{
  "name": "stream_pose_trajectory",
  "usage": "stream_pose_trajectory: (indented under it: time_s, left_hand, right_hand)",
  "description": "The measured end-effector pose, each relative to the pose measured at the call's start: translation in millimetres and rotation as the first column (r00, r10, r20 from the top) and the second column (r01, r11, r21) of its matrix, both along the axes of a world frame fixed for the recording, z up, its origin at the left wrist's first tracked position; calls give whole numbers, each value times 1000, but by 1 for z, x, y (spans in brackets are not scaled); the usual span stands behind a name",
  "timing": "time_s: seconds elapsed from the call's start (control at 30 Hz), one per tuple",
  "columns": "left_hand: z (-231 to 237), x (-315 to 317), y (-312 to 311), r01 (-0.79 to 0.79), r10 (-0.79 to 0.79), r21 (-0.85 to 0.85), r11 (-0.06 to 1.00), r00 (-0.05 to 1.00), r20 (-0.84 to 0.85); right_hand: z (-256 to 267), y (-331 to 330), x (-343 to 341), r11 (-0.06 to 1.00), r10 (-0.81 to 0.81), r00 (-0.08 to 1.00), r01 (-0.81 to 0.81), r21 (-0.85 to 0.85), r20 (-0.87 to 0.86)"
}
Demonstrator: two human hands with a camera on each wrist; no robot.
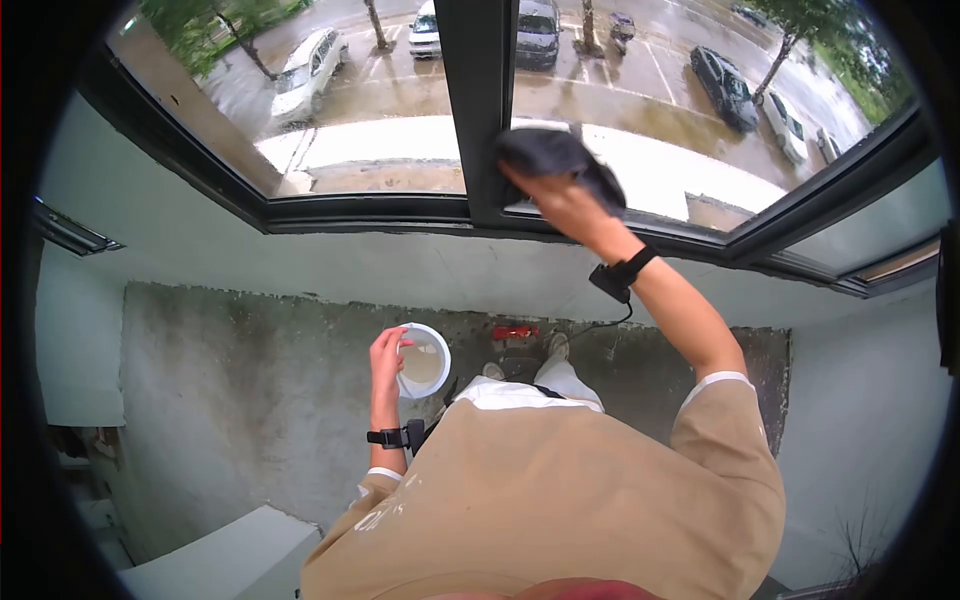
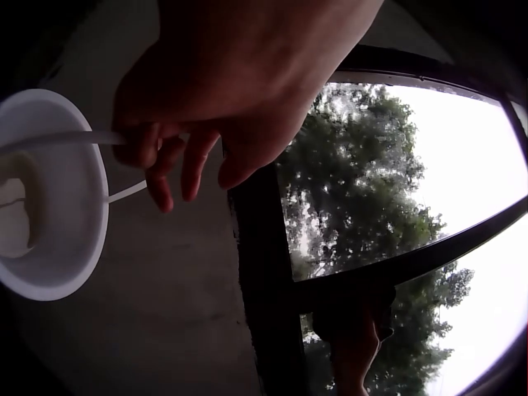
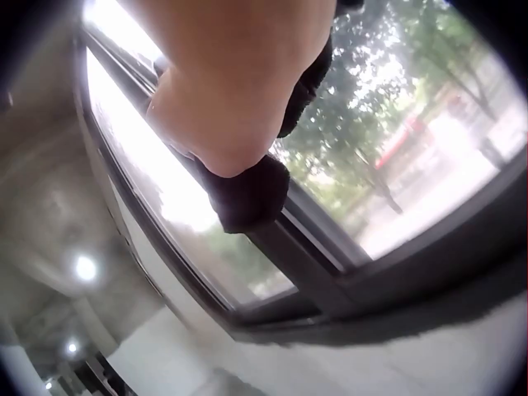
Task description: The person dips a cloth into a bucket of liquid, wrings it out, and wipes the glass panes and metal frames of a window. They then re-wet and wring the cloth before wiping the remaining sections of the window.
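My left hand [image 1: 385,358] hangs low on the left, its curled fingers hooked round the thin white handle [image 2: 62,142] of a white bucket [image 2: 78,206]. Cloudy liquid shows inside the bucket. Up at the window, my right hand [image 1: 572,208] holds a dark cloth [image 1: 545,152] against the upright bar [image 1: 478,90] of the window frame. The cloth [image 3: 252,198] bunches out past the hand in the right wrist view and partly hides the fingers. In the head view, hand and cloth are blurred.
Glass panes in dark frames run along the wall, with parked cars [image 1: 722,88] and trees outside. Below the sill [image 1: 370,212] is a pale wall. A red object [image 1: 515,332] lies on the grey concrete floor [image 1: 220,380] near the feet. A cable hangs from the right wrist camera.
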State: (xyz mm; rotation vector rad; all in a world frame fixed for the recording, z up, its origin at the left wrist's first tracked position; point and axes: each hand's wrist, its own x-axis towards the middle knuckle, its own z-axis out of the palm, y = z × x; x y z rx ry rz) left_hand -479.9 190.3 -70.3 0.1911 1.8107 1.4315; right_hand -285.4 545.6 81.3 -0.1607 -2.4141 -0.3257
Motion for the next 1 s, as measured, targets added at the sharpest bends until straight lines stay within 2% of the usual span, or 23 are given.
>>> stream_pose_trajectory:
  time_s: [0.07, 0.13, 0.2, 0.47, 0.57, 0.67, 0.77, 0.87, 0.93, 0.97, 1.0]
  left_hand:
    - [-1, -2, 3, -15, 15, 28, 999, 1000, 18]
    - [3, -2, 6, -8, 8, 37, 999, 1000, 17]
    - [8, -1, 9, -10, 9, 44, 999, 1000, 17]
    - [16, 1, 27, 33, -34, 63, 997, 999, 5]
    - [17, 1, 32, 53, -52, 81, 995, 999, -16]
    - [16, -1, 30, 48, -48, 96, 994, 999, -6]
    - [17, -3, 28, 29, -30, 75, 997, 999, 11]
    - [14, -3, 26, 25, -27, 76, 997, 999, 32]
    - [10, -3, 26, 40, -42, 68, 997, 999, 30]
    - [9, -3, 28, 48, -49, 58, 997, 998, 27]
    - [8, -3, 29, 64, -66, 61, 996, 997, 31]
  right_hand:
    - [-34, -11, 5, 992, 39, 993, -26, -120, 107]
    - [-57, -17, 14, 994, 30, 985, -12, -107, 169]
    - [-76, -17, 21, 991, 26, 952, 16, -132, 306]
    - [-105, -23, 24, 981, 78, 947, -18, -192, 310]
    - [-105, -26, 22, 979, 75, 965, -24, -201, 251]
    - [-99, -32, 27, 964, 49, 946, 39, -264, 320]
    - [-99, -32, 44, 943, 39, 975, 37, -331, 220]
    - [-102, -25, 80, 944, -23, 973, 97, -315, 230]
    - [-105, -20, 107, 898, -122, 976, 187, -399, 182]
    - [-106, -19, 118, 907, -206, 974, 226, -354, 94]
    - [-106, -16, 130, 905, -222, 970, 243, -350, 97]
